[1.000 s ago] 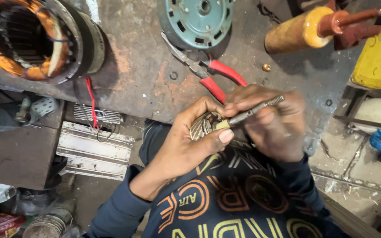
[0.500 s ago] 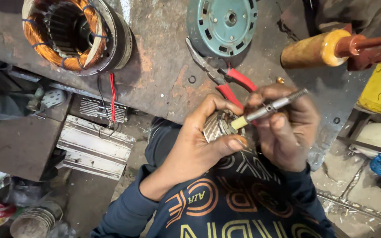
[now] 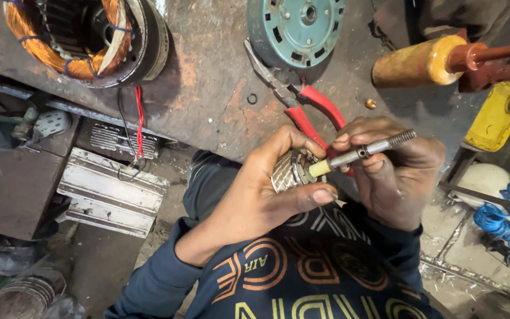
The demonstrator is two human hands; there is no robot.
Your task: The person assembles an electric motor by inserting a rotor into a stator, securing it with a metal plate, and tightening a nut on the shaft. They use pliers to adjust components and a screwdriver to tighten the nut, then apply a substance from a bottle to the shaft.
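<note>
Left hand (image 3: 261, 198) has its grip clamped round a small ribbed metal rotor (image 3: 287, 171), thumb across the front, fingers curled over the top; the part is held in the air just off the near edge of the worktop (image 3: 208, 100), over the person's lap. Right hand (image 3: 394, 171) has its grip closed on a slim steel shaft tool (image 3: 364, 150), threaded at the outer end, pale yellowish tip at the inner end touching the rotor's face. Judging by this, the work on the rotor is mid-way: tool seated, part not put down, nothing reassembled yet.

Worktop is dark rusty steel plate, stained, pitted. At its far left corner sits a stator (image 3: 84, 38), round steel shell, glossy orange copper windings tied with cord, red and black leads hanging over the near edge. Far middle: teal cast end cover (image 3: 296, 29), round, slotted, bolt holes. Just beside it, red-handled pliers (image 3: 299, 100), jaws dull grey, handles partly under the right hand. Small brass nut (image 3: 371, 104) nearby. Far right: yellow-brown cylinder on a reddish shaft (image 3: 438, 59), matte, grimy.
</note>
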